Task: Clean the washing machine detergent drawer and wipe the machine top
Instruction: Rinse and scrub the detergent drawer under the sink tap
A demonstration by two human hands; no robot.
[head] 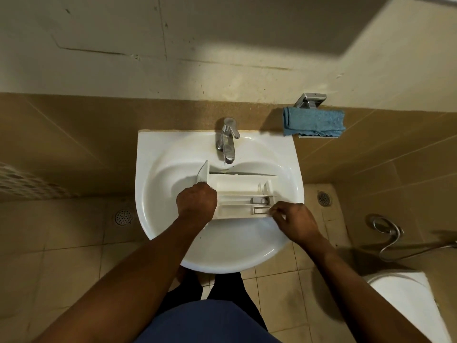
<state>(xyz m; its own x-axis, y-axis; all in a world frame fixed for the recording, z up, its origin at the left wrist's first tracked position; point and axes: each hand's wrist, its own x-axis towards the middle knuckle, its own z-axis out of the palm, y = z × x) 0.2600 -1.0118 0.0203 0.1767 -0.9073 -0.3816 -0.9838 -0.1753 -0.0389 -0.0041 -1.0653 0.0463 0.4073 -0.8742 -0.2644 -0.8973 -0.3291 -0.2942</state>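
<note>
Chrome tap (227, 139) stands just beyond both hands, spout over the white sink (158, 219). Up past the right hand, a blue cloth (314, 121) lies folded on a small wall shelf. One floor drain (123, 217) sits out left of the left hand, and a chrome hose (388, 231) curls well off to the right. Between the two hands, the white detergent drawer (237, 186) lies across the sink bowl, open side up, compartments showing. Left hand (196, 204): fingers curled tight round the drawer's front-panel end. Right hand (294, 222): fingertips pinching the drawer's near corner at the other end.
</note>
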